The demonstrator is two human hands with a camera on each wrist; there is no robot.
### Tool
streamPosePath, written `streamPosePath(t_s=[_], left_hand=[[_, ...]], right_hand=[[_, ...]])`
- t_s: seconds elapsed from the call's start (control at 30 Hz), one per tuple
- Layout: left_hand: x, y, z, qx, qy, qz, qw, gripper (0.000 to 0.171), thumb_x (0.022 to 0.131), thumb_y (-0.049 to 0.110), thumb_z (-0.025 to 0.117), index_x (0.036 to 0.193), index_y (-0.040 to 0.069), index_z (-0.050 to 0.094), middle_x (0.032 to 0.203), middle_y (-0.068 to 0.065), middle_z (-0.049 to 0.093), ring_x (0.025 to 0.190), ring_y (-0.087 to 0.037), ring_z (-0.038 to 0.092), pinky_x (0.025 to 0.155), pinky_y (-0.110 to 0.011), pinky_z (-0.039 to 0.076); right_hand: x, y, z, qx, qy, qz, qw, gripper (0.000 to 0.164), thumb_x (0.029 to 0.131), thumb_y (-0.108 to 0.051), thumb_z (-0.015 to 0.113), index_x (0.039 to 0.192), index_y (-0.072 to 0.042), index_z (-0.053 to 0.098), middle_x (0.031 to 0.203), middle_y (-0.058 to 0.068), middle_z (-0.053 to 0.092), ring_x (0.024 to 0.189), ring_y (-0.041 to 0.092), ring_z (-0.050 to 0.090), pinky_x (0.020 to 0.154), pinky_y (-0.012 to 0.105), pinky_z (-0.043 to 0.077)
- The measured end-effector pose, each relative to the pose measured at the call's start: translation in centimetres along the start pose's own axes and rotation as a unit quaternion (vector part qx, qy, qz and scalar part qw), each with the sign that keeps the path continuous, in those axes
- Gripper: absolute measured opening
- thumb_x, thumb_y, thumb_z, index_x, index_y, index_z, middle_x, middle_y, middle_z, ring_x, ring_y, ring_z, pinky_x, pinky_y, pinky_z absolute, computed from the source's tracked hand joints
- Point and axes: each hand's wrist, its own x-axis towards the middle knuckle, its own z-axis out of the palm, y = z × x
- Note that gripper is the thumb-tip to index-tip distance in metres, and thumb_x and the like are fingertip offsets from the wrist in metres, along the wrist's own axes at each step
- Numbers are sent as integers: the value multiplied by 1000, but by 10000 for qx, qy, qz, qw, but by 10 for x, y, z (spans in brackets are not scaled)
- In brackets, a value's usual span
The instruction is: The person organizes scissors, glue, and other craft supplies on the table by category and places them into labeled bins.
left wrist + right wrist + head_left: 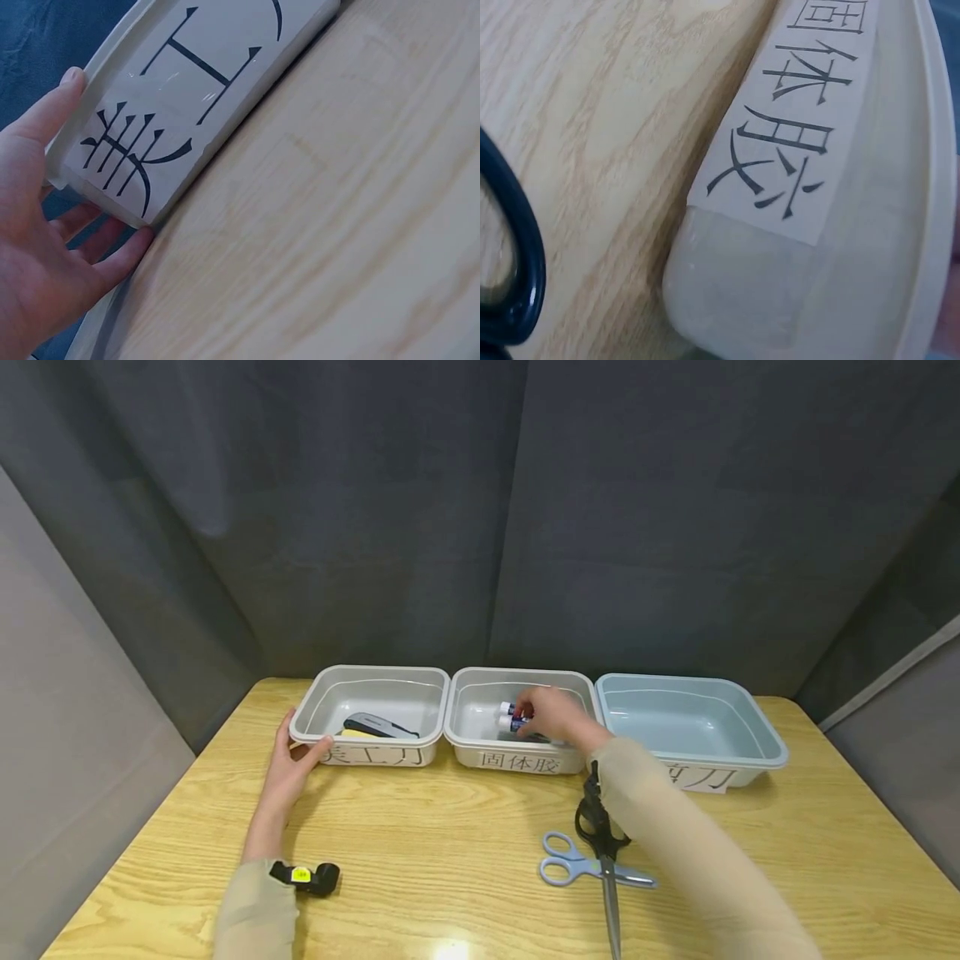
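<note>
My left hand [288, 770] holds the near left corner of the left grey bin [382, 755]; in the left wrist view the thumb lies on the rim and the fingers bend around the side. A grey and black utility knife [372, 724] and something yellow [358, 734] lie inside it. Over the middle grey bin [480, 748], my right hand [553, 713] reaches in and pinches a white and blue glue stick [507, 723]. Another glue stick [506, 707] lies just behind that one. In the right wrist view the bin wall [742, 285] hides most of this hand.
To the right stands a light blue bin [690, 727] holding nothing visible. Black-handled scissors [602, 839] lie across light blue scissors [568, 862] on the wooden table [420, 860], beside my right forearm. A dark curtain [375, 527] hangs behind the bins.
</note>
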Motion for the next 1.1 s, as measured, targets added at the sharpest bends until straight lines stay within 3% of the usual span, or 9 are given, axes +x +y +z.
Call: streamPosePath(t_s=[0.23,0.33,0.47,0.67,0.8,1.1], left_hand=[[-1,-1,1,-113,53,-35,9999,82,76,38,61,136,32,6,129,-10,26,108,-21,36,75,-10,37],[-2,-1,2,-130,36,-66,9999,80,76,37,60,135,35,6,129,-9,26,109,-21,36,76,-11,37],[-2,0,2,-98,29,-49,9999,81,76,38,60,136,32,6,130,-9,25,109,-21,35,78,-14,36],[-3,-2,2,-58,84,148,9998,81,77,38,60,137,29,7,129,-11,25,108,-23,36,81,-23,37],[-1,-6,3,-100,108,275,9995,78,77,34,60,137,28,10,126,-15,26,106,-26,37,78,-22,40],[-2,-3,5,-92,-45,35,9999,80,78,38,58,136,32,5,131,-11,24,110,-23,35,81,-17,36]], right_hand=[[6,-1,8,-228,-327,132,9991,20,65,-22,73,79,-15,61,72,-3,53,67,15,46,60,27,38],[6,-1,11,-302,-368,200,9987,18,67,-22,72,79,-15,60,71,-3,53,67,15,46,59,28,37],[7,-2,15,-245,-389,268,9986,17,68,-22,71,80,-16,61,72,-3,53,68,15,47,59,28,38],[8,-3,17,-362,-409,304,9980,16,67,-24,70,79,-19,61,72,-5,53,68,14,47,57,29,38],[9,-2,18,-418,-471,299,9976,15,67,-23,70,79,-19,61,72,-5,53,68,14,47,56,30,38],[4,5,14,-132,-369,287,9988,21,68,-23,71,84,-15,62,73,-3,56,68,14,49,60,29,40]])
